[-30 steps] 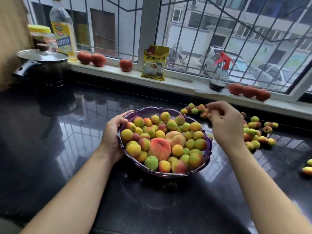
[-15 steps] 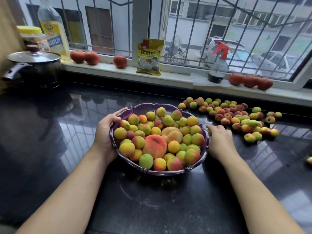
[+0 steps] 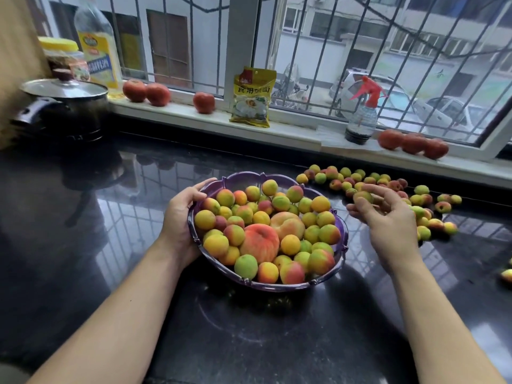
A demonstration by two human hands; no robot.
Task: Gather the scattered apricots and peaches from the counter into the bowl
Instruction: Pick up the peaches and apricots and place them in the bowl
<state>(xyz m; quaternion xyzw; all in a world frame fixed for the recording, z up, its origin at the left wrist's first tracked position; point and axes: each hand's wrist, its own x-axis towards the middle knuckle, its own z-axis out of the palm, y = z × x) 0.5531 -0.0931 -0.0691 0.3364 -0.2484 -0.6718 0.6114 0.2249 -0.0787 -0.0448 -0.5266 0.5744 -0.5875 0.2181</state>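
Note:
A purple scalloped bowl (image 3: pixel 340 261) stands mid-counter, heaped with several apricots and two larger peaches (image 3: pixel 260 241). My left hand (image 3: pixel 181 217) grips the bowl's left rim. My right hand (image 3: pixel 385 217) hovers just right of the bowl, palm turned up, with one yellow-green apricot (image 3: pixel 363 195) held in its fingertips. Behind and right of that hand, several scattered apricots (image 3: pixel 357 177) lie on the black counter (image 3: pixel 83 245) below the sill.
A lidded black pot (image 3: pixel 66 106) stands at back left. On the sill (image 3: pixel 293 134) sit red tomatoes (image 3: pixel 203 102), a yellow packet (image 3: pixel 253 97), an oil bottle (image 3: pixel 97 45) and a spray bottle (image 3: pixel 361 117). A stray apricot (image 3: pixel 507 275) lies at the right edge.
My right hand left the bowl's right rim, moved right toward the scattered pile and now holds an apricot above the counter. My left hand stayed on the rim.

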